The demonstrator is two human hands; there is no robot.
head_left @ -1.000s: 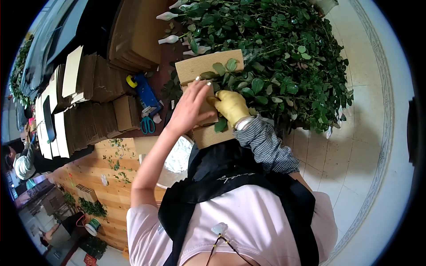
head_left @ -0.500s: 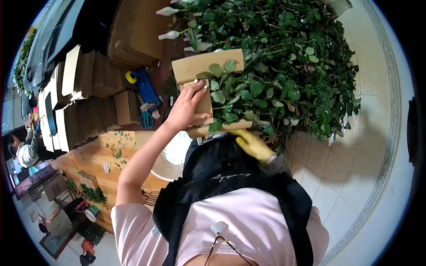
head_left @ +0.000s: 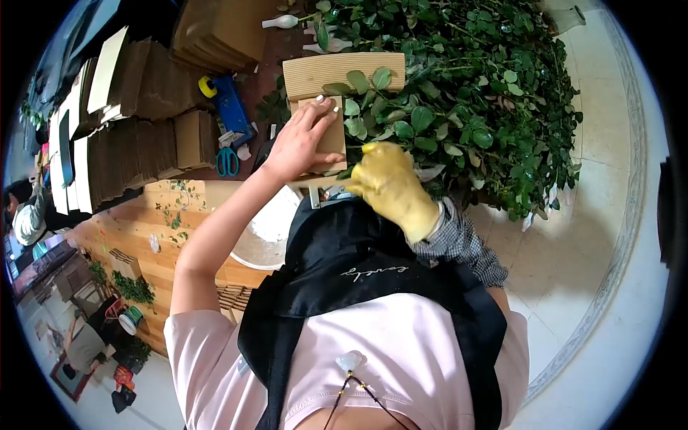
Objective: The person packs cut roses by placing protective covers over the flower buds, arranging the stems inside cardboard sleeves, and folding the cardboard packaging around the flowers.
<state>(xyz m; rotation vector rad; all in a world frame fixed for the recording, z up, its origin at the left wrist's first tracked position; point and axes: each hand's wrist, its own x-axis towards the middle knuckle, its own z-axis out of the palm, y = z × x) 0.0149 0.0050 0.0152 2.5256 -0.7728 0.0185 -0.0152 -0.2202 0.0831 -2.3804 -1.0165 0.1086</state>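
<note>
My bare left hand [head_left: 297, 143] lies with its fingers stretched over a brown cardboard piece [head_left: 331, 140], pressing it down. Behind it a ribbed cardboard flap [head_left: 344, 74] stands up along the far side. Leafy rose stems [head_left: 405, 129] stick out to the right from between the cardboard sides. My right hand [head_left: 390, 188], in a yellow glove, is closed at the near side, its bent fingers on the near cardboard flap [head_left: 319, 182], which is blurred and seen edge-on. The flower heads of these stems are hidden.
A large heap of green rose stems [head_left: 494, 93] fills the right. White-wrapped buds [head_left: 279, 22] lie at the back. Stacked cardboard [head_left: 147, 147], blue scissors [head_left: 227, 162] and a blue tool with yellow tape [head_left: 231, 107] are left. A white basin [head_left: 261, 244] stands below; people are at far left.
My right hand has risen from under the near flap to its edge, and its fingers have bent. The near flap has tilted up. My left hand stays pressed on the cardboard.
</note>
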